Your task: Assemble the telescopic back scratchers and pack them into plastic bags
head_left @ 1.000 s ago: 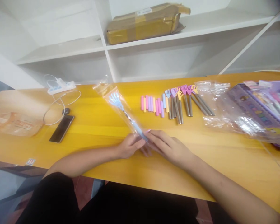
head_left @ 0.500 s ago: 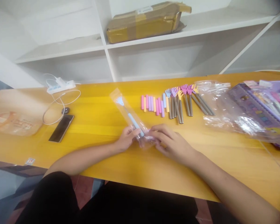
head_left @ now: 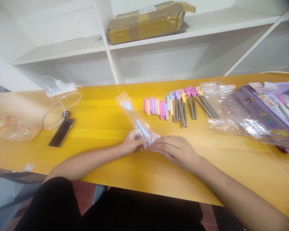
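A clear sleeve (head_left: 135, 117) lies on the yellow worktop (head_left: 106, 128) just ahead of the hands, with a blue scratcher (head_left: 136, 120) inside it. Its claw head points away and to the left, its blue grip comes toward the person, and its long axis runs on a diagonal from far left to near right. No writing can be read on the sleeve. The left hand (head_left: 132, 144) pinches the near end of the sleeve between thumb and fingers. The right hand (head_left: 174, 150) lies flat, palm down, its fingertips pressing the crumpled near end of the sleeve against the worktop. Just beyond, a row of loose pastel grips (head_left: 156, 107) lies side by side, and next to them a row of scratchers (head_left: 185, 104) with claw heads pointing away. Right of those is a pile of clear bags (head_left: 221, 106), then purple packs (head_left: 267, 112) in plastic, their print too blurred to read. At the left lie a dark phone (head_left: 62, 132), a white power strip (head_left: 60, 89) with cable, and an orange-printed bag (head_left: 14, 128). A taped cardboard parcel (head_left: 146, 22) sits on the white shelf (head_left: 207, 27), its label unreadable.
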{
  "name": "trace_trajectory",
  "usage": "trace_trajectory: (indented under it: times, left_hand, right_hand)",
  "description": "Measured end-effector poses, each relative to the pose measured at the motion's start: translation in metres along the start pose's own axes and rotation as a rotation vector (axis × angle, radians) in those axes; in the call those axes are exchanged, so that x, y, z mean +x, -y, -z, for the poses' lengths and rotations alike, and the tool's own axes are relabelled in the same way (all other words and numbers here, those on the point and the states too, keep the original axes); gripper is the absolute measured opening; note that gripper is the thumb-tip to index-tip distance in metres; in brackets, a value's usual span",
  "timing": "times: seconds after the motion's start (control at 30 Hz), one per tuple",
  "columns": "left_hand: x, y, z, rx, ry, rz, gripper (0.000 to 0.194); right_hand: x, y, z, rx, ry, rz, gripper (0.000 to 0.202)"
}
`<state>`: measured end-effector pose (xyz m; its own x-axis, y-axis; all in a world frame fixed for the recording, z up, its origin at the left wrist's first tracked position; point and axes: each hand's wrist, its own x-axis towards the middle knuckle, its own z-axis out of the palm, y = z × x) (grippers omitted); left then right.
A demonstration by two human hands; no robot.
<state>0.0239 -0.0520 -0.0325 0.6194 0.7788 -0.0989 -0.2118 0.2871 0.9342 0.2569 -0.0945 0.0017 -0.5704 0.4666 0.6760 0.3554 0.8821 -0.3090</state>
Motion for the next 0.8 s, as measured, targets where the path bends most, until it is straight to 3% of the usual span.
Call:
trace_trajectory:
  times: [0.1,0.27,0.4,0.67,0.8]
  left_hand:
    - [-0.001,0.002,0.001,0.03,0.101,0.018,0.053]
    - [0.0,0.007,0.002,-0.045,0.111,0.019,0.055]
    - [0.0,0.006,0.003,-0.018,0.187,0.009,0.056]
    - [-0.003,0.006,0.005,0.15,0.239,0.003,0.054]
    - [-0.003,0.008,0.003,0.19,0.231,-0.018,0.044]
  right_hand:
    - [-0.002,-0.001,-0.004,-0.016,-0.028,-0.083,0.014]
    - [-0.001,0.001,-0.008,0.038,-0.041,-0.205,0.008]
    - [-0.001,0.001,-0.009,0.069,-0.016,-0.234,0.006]
    - [-0.006,-0.001,-0.013,0.06,-0.031,-0.3,0.02]
    - [-0.007,0.0,-0.014,0.064,-0.043,-0.306,0.023]
